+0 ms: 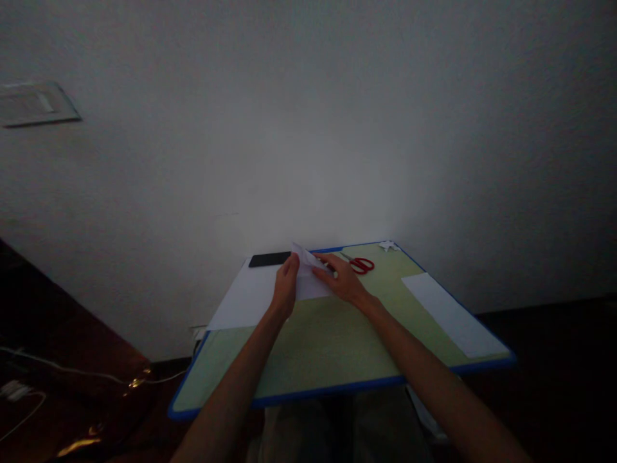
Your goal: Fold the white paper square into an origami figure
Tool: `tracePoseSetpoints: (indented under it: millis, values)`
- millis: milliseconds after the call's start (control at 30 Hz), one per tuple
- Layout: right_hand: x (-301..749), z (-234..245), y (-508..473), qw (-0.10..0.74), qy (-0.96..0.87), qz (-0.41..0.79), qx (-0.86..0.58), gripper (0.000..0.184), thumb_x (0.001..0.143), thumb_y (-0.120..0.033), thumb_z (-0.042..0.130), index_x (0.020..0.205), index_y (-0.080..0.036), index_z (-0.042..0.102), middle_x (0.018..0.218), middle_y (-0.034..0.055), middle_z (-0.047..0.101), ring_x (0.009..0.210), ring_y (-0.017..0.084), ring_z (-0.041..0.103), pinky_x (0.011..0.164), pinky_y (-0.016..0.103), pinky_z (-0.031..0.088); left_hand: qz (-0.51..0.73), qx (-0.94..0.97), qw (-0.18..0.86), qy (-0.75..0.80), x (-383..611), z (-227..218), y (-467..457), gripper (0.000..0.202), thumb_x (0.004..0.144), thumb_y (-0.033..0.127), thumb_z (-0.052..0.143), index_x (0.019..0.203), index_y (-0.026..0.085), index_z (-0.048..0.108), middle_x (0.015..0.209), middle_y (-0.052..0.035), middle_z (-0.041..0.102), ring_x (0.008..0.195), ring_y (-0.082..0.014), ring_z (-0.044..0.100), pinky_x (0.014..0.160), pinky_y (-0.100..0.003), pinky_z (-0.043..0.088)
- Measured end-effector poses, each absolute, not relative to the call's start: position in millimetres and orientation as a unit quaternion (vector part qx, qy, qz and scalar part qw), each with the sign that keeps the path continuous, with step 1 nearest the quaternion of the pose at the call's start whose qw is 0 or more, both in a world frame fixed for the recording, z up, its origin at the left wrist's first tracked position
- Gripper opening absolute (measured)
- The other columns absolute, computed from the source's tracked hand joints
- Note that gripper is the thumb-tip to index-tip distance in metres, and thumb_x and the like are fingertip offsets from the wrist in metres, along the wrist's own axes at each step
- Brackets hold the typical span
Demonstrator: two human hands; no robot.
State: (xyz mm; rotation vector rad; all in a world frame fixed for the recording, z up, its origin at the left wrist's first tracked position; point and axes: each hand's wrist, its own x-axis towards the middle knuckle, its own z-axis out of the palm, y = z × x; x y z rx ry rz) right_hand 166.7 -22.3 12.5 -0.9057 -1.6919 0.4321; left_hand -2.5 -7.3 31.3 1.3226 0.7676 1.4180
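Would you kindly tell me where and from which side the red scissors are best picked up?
Probably by the red handle loops of the scissors, coming from the right. They lie flat on the green board, blades pointing left toward the right hand, which rests on the folded paper; the loops face bare board, so a hand can reach them without meeting the tips.

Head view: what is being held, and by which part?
White paper: left hand pinches its raised folded flap; right hand presses flat on it.
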Motion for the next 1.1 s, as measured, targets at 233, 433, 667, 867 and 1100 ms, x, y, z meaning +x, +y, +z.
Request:
tracePoseSetpoints:
  millis: [233,433,667,867,1100]
  values:
    - [173,10,-11,0.603,-0.632,0.210,-0.440,0.055,0.099,-0.070,0.046,0.071,-0.023,0.055,0.067,-0.0017,0.054,0.068,0.018,0.050,0.062,0.029,0.039,0.556,0.579,0.517,0.298,0,35,-19,0.052,0.067,0.045,0.092,0.109,0.016,0.078,0.106,-0.0135,0.081,0.097,-0.0304,0.075,0.087,-0.042,0.059]
    - [175,15,-11,0.608,-0.613,0.272,-0.425,0.056,0.090,-0.076,0.056,0.085,-0.021,0.066,0.080,0.0020,0.066,0.074,0.019,0.058,0.065,0.029,0.046,0.557,0.569,0.518,0.313,-2,29,-12,0.044,0.068,0.040,0.089,0.104,0.015,0.080,0.098,-0.0124,0.081,0.091,-0.0293,0.075,0.084,-0.041,0.058]
    - [169,18,-17,0.593,-0.634,0.316,-0.382,0.055,0.096,-0.068,0.052,0.104,-0.020,0.078,0.102,0.0085,0.079,0.093,0.023,0.070,0.080,0.033,0.054,0.568,0.552,0.514,0.329,-4,32,-11,0.043,0.070,0.042,0.085,0.103,0.016,0.078,0.102,-0.0120,0.080,0.085,-0.0258,0.072,0.069,-0.033,0.054]
    - [170,13,-14,0.596,-0.638,0.297,-0.387,0.036,0.081,-0.045,0.078,0.106,-0.020,0.077,0.105,0.0087,0.079,0.093,0.022,0.072,0.083,0.035,0.056,0.588,0.537,0.508,0.328,-8,37,-12,0.053,0.083,0.068,0.061,0.090,0.017,0.076,0.091,-0.0120,0.077,0.081,-0.0253,0.070,0.067,-0.034,0.054]
    - [167,30,-23,0.580,-0.674,0.245,-0.386,0.024,0.087,-0.042,0.075,0.096,-0.020,0.075,0.095,0.0061,0.079,0.083,0.020,0.070,0.074,0.032,0.053,0.623,0.564,0.435,0.323,-4,40,-15,0.047,0.073,0.058,0.086,0.087,0.015,0.075,0.082,-0.0037,0.074,0.072,-0.0151,0.063,0.065,-0.026,0.048]
